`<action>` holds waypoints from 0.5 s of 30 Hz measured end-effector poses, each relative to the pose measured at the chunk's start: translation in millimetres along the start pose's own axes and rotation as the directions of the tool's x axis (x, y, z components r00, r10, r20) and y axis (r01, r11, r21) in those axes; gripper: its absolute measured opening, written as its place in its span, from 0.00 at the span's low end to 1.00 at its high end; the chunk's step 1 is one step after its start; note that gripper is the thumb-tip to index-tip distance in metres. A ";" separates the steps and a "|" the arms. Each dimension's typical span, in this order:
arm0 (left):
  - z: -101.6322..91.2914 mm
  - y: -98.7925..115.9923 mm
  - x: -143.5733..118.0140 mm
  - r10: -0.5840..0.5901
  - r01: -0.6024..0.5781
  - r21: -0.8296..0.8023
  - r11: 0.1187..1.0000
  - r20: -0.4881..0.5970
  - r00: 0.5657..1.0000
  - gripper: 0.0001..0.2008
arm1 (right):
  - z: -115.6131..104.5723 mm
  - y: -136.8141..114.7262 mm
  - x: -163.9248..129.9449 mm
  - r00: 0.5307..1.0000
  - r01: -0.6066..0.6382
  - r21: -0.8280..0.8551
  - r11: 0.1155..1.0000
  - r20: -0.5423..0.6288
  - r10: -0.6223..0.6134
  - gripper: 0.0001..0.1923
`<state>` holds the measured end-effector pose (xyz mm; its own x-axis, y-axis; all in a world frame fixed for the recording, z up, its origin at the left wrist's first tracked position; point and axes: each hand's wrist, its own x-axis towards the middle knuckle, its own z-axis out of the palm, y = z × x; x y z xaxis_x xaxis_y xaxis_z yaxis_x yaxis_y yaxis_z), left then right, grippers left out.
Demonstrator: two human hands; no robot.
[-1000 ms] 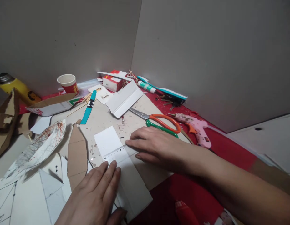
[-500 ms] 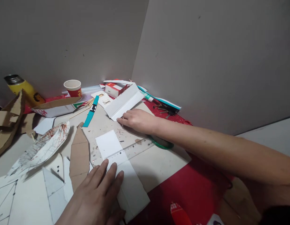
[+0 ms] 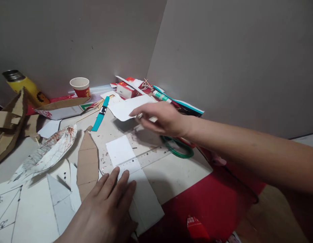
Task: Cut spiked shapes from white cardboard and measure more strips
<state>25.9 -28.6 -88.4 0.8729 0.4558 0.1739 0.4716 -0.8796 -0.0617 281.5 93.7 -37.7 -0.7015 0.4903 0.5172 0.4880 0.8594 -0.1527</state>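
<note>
My left hand (image 3: 109,197) lies with fingers stretched out on a white card strip (image 3: 146,206), its fingertips by the near edge of a clear ruler (image 3: 148,157) that crosses the strip. Farther off, my right hand (image 3: 158,118) is raised above the table with its fingers curled. Between them shows a small silvery tip (image 3: 139,116), blurred, whose kind I cannot make out. The index finger overlaps the near edge of a white card sheet (image 3: 126,107), which casts a shadow below. A green loop (image 3: 183,153) lies under the right wrist.
Brown cardboard pieces (image 3: 87,162) and a scribbled paper boat shape (image 3: 52,153) lie to the left. A paper cup (image 3: 79,88), a yellow bottle (image 3: 29,89) and a red-and-white box (image 3: 124,90) stand along the grey wall. A teal strip (image 3: 97,123) lies mid-table.
My right hand has lifted from the table by the white card, which has shifted and whose near edge looks raised. More of the green loop shows. My left hand stays on the strip.
</note>
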 end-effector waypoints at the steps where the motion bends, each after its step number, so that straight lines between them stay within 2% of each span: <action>1: -1.0 -0.5 0.5 0.005 -0.005 0.005 1.000 0.009 1.000 0.27 | -4.9 -8.4 -1.2 0.980 -0.060 0.121 0.991 -0.180 0.081 0.05; 2: -2.8 -1.3 1.3 0.011 -0.011 0.013 1.000 0.015 1.000 0.26 | -10.0 -16.7 -2.5 0.924 -0.107 0.257 0.961 -0.330 0.191 0.03; 3: -5.0 -2.1 2.3 0.018 -0.018 0.022 1.000 0.021 1.000 0.26 | -15.4 -24.5 -4.2 0.854 -0.148 0.367 0.918 -0.421 0.306 0.02; 4: -7.4 -3.0 3.1 0.027 -0.028 0.029 0.999 0.033 0.999 0.25 | -20.6 -31.5 -6.4 0.790 -0.168 0.449 0.878 -0.471 0.392 0.01; 5: -9.8 -3.7 3.8 0.036 -0.037 0.036 0.999 0.044 0.998 0.25 | -25.4 -37.6 -9.3 0.749 -0.201 0.507 0.838 -0.472 0.465 0.01; 6: -11.9 -4.3 4.2 0.043 -0.045 0.041 0.998 0.053 0.998 0.25 | -29.4 -42.7 -12.9 0.738 -0.256 0.529 0.809 -0.434 0.517 0.02; 7: -13.4 -4.5 4.3 0.049 -0.052 0.045 0.998 0.063 0.997 0.25 | -32.2 -47.1 -17.3 0.758 -0.330 0.505 0.797 -0.362 0.543 0.03; 8: -14.3 -4.5 4.2 0.055 -0.058 0.047 0.997 0.068 0.996 0.25 | -33.3 -50.9 -22.4 0.797 -0.411 0.434 0.802 -0.257 0.547 0.03; 10: -14.0 -3.8 3.6 0.059 -0.063 0.053 0.997 0.073 0.996 0.25 | -30.1 -57.1 -33.9 0.865 -0.492 0.212 0.844 0.006 0.502 0.03; 12: -11.9 -3.2 3.3 0.067 -0.071 0.059 0.996 0.067 0.995 0.26 | -20.4 -61.1 -45.6 0.884 -0.433 0.087 0.897 0.234 0.404 0.07; 15: -8.4 -4.1 3.2 0.088 -0.092 0.071 0.993 0.058 0.994 0.27 | -1.1 -61.7 -58.6 0.868 -0.334 0.088 0.939 0.417 0.269 0.10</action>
<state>25.7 -24.6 -79.3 0.9167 0.3842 0.1103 0.3973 -0.9059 -0.1465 293.1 11.8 -57.7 -0.6941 0.7177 0.0563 0.6465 0.6559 -0.3897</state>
